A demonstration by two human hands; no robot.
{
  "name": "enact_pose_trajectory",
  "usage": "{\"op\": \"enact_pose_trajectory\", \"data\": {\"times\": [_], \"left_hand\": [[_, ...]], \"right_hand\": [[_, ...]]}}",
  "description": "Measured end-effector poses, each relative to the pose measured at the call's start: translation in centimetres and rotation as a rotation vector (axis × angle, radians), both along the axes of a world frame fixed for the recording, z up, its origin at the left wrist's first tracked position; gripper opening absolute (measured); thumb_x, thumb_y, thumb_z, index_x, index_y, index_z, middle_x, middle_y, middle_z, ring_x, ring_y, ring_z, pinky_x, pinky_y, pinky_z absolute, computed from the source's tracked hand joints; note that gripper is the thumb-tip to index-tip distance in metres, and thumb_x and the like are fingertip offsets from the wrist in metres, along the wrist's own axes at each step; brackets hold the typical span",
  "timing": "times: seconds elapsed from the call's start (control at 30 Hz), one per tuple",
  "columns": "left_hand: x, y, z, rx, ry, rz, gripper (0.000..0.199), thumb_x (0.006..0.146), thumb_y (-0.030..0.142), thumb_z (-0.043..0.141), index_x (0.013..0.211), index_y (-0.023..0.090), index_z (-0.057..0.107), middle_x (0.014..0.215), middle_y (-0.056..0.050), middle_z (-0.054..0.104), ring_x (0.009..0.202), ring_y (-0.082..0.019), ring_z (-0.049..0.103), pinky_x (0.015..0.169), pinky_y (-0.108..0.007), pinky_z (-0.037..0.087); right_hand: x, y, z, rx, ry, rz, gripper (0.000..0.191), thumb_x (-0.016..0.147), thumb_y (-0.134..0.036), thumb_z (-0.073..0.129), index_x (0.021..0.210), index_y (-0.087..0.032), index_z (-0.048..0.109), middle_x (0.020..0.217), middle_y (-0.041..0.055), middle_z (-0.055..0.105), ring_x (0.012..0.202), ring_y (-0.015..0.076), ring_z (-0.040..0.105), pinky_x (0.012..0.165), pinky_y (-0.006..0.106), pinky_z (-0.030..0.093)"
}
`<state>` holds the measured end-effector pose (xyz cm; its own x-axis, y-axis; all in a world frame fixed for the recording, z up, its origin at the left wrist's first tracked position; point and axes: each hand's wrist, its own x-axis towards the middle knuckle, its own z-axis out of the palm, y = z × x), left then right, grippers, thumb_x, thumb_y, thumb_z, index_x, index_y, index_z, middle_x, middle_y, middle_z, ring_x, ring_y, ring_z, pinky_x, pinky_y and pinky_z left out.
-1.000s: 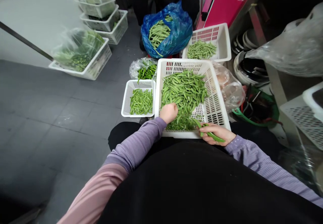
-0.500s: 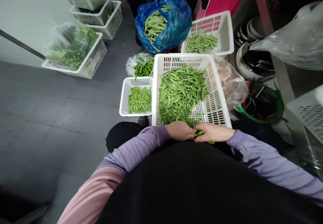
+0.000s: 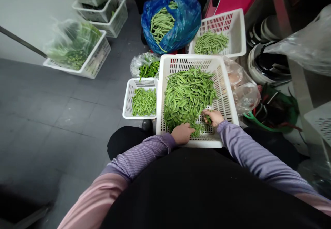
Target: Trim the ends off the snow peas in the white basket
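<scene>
A large white basket (image 3: 230, 113) stands in front of me, with a heap of flat green snow peas (image 3: 187, 91) in it. My right hand (image 3: 214, 117) is over the right part of the basket, closed around a few snow peas (image 3: 208, 119). Low in the basket, my left hand (image 3: 182, 133) rests at the small green trimmings (image 3: 197, 129), its fingers drawn together. Whatever lies between those fingertips is too small to make out. To the left sits a small white basket (image 3: 126, 101) holding more green pods (image 3: 144, 101).
Green peppers (image 3: 150, 69) lie in a clear bag behind the small basket. Beyond are a blue bag (image 3: 187, 22) of green beans and another white basket (image 3: 241, 32). A green-rimmed container (image 3: 249, 117) stands at right; stacked crates (image 3: 113, 24) are at far left.
Both hands have parted from near the basket's front edge. The right moved forward and right over the basket with snow peas; the left moved slightly to the trimmings. The view shifted slightly.
</scene>
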<state>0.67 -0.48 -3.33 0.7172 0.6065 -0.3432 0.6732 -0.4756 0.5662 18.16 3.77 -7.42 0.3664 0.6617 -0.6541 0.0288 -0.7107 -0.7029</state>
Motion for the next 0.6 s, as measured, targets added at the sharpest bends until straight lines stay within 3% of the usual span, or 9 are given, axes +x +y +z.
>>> {"op": "enact_pose_trajectory", "data": {"times": [0.1,0.2,0.33,0.43,0.5,0.6], "left_hand": [[-0.2,0.2,-0.4,0.061,0.026,-0.030,0.032,0.076,0.015,0.044,0.102,0.020,0.062,0.102,-0.007,0.061,0.090,-0.016,0.058,0.079,-0.027,0.046],[-0.3,0.7,0.0,0.055,0.067,0.050,0.029,0.081,0.020,0.039,0.093,0.018,0.065,0.089,-0.007,0.065,0.082,-0.017,0.061,0.076,-0.030,0.047],[-0.3,1.4,1.0,0.086,-0.029,0.249,0.027,0.084,0.020,0.037,0.098,0.016,0.060,0.091,-0.007,0.066,0.083,-0.016,0.061,0.077,-0.028,0.047],[-0.2,1.6,2.0,0.124,-0.171,0.344,0.030,0.084,0.020,0.039,0.111,0.014,0.051,0.096,-0.007,0.063,0.087,-0.014,0.059,0.080,-0.026,0.046],[-0.1,1.5,2.6,0.154,-0.223,0.329,0.029,0.084,0.020,0.040,0.110,0.013,0.051,0.098,-0.007,0.062,0.090,-0.015,0.058,0.081,-0.026,0.045],[0.1,0.8,3.4,0.155,-0.213,0.189,0.023,0.086,0.024,0.037,0.092,0.013,0.057,0.092,-0.007,0.062,0.086,-0.015,0.058,0.079,-0.026,0.046]], "right_hand": [[-0.1,1.1,-1.7,-0.008,-0.082,0.048,0.028,0.054,-0.019,0.073,0.059,-0.020,0.046,0.050,-0.0050,0.049,0.040,0.0081,0.041,0.031,0.020,0.033],[0.0,0.8,-1.3,0.009,-0.172,0.092,0.029,0.050,-0.017,0.075,0.058,-0.020,0.047,0.044,-0.0073,0.045,0.038,0.0079,0.038,0.032,0.020,0.029],[0.7,-1.6,1.9,0.108,-0.214,0.270,0.025,0.051,-0.024,0.074,0.060,-0.019,0.053,0.039,-0.0095,0.039,0.036,0.0062,0.033,0.035,0.019,0.023],[0.6,-3.9,4.7,0.169,-0.061,0.386,0.031,0.050,-0.032,0.075,0.068,-0.019,0.054,0.042,-0.0085,0.044,0.036,0.0067,0.035,0.036,0.019,0.025],[0.1,-5.0,6.3,0.139,0.129,0.359,0.037,0.048,-0.035,0.076,0.070,-0.019,0.052,0.046,-0.0068,0.049,0.038,0.0080,0.040,0.037,0.020,0.030],[-0.8,-5.8,8.0,0.083,0.348,0.267,0.038,0.047,-0.035,0.077,0.068,-0.019,0.050,0.048,-0.0049,0.051,0.040,0.0085,0.043,0.037,0.020,0.033]]}}
